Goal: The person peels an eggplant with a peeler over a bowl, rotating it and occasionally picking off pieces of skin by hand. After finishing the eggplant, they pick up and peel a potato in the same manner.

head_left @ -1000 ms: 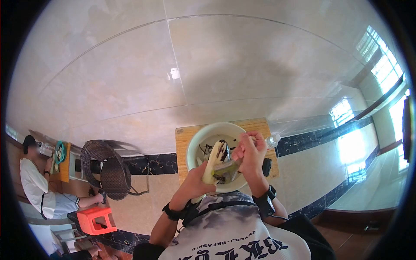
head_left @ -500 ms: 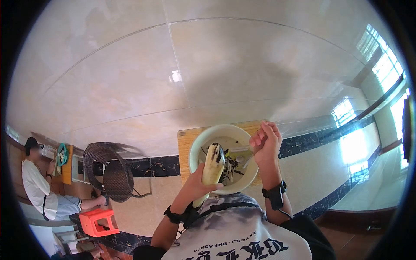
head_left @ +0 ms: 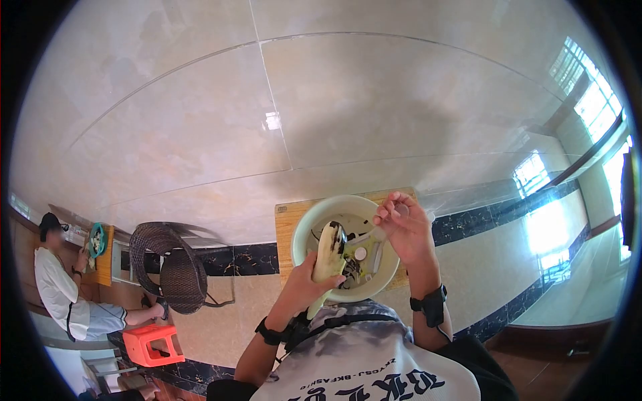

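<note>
My left hand [head_left: 306,284] is wrapped round the lower part of a long pale vegetable [head_left: 330,248] with dark skin patches near its upper end. The vegetable is tilted over a pale green basin [head_left: 301,257]. Over the basin's upper right rim is my right hand [head_left: 406,230], its fingers curled round a small pale thing that I cannot make out. Inside the basin lie dark strips [head_left: 352,273], a round whitish piece [head_left: 360,253] and a long translucent piece [head_left: 377,256].
The basin stands on a wooden table [head_left: 285,224] against a tiled wall. To the left are a dark wicker chair [head_left: 182,274], a red stool [head_left: 154,345] and a seated person [head_left: 63,287] at another table, with a teal-rimmed container [head_left: 97,240].
My right hand has moved slightly left, over the basin rim, and its fingers have shifted. The round whitish piece now shows in the basin. My left hand still holds the vegetable.
</note>
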Tool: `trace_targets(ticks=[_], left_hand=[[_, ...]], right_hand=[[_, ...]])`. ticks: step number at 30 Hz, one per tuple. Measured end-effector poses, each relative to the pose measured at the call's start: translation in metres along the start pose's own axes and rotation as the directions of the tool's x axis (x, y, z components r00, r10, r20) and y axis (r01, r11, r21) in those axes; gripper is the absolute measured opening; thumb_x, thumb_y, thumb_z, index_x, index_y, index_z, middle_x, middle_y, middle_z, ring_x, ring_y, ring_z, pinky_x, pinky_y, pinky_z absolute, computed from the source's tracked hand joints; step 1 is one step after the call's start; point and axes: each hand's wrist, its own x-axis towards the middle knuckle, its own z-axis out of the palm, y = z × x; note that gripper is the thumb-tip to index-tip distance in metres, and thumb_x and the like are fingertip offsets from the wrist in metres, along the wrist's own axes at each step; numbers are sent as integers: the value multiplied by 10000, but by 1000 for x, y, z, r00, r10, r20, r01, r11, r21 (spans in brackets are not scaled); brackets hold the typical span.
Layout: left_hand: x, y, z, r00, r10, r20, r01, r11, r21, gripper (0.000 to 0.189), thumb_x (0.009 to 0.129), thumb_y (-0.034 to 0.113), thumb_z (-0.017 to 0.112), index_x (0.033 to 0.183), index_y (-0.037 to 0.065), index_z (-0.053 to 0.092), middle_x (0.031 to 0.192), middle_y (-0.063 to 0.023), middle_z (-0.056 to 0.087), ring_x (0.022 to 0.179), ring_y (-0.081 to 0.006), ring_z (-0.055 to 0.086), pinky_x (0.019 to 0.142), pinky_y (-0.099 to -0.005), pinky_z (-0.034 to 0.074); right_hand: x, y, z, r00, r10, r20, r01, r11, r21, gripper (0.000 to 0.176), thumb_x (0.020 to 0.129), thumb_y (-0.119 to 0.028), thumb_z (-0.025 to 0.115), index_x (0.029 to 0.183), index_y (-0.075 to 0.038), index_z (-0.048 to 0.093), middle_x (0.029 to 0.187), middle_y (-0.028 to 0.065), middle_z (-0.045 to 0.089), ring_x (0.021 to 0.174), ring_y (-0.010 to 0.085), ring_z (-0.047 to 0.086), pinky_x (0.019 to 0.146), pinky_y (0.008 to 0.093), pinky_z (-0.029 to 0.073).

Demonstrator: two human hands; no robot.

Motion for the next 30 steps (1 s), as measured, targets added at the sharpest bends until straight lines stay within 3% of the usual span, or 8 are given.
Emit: trace_targets(ticks=[6, 12, 15, 21, 24, 30], left_hand=[[6, -6, 3, 999, 0, 35, -1, 1000, 15, 774, 866, 368, 839, 1452, -6, 498, 1222, -199, 702, 1077, -283, 708, 958, -391, 542], [7, -9, 7, 997, 54, 53, -51, 997, -63, 743, 908, 335, 808, 1478, 1, 469, 1255, -193, 687, 1134, -274, 679, 987, -386, 525], [7, -7, 9, 994, 85, 73, -77, 991, -107, 728, 920, 321, 799, 1481, 1, 463, 1271, -181, 676, 1150, -251, 663, 1000, -378, 515], [8, -10, 11, 994, 64, 94, -46, 981, -186, 679, 930, 289, 791, 1457, -7, 481, 1264, -152, 667, 1145, -214, 641, 1006, -363, 505], [3, -2, 7, 997, 27, 70, -14, 983, -181, 652, 931, 283, 791, 1436, -9, 500, 1261, -142, 667, 1142, -206, 635, 1004, -358, 504], [1, -6, 3, 998, 0, 61, 13, 979, -203, 637, 935, 275, 788, 1434, -8, 512, 1267, -119, 668, 1147, -191, 627, 1009, -349, 497]], right_hand=[[-4, 1, 10, 999, -31, 27, 33, 997, -75, 125, 1018, -61, 627, 1130, -39, 577, 1025, 75, 591, 954, 224, 598, 873, 400, 524], [1, 6, -1, 1000, 15, 5, -16, 990, 137, 92, 969, -39, 615, 1052, -41, 575, 956, 69, 543, 812, 186, 527, 724, 347, 461], [1, 10, -3, 998, 56, 17, -58, 970, 237, 130, 925, -33, 627, 1044, -41, 575, 941, 74, 535, 790, 179, 498, 706, 339, 435], [6, 20, 7, 998, 32, -55, -15, 960, 281, 138, 940, -65, 659, 1065, -40, 606, 967, 75, 579, 897, 225, 575, 899, 395, 484], [6, 17, 1, 1000, 21, -15, -19, 991, 135, 123, 989, -113, 670, 1069, -29, 630, 1016, 96, 631, 1031, 270, 617, 1019, 439, 466], [2, 15, -7, 995, 13, -104, -5, 997, 77, 146, 1043, -163, 641, 1041, -17, 648, 1023, 127, 703, 1077, 301, 677, 983, 428, 521]])
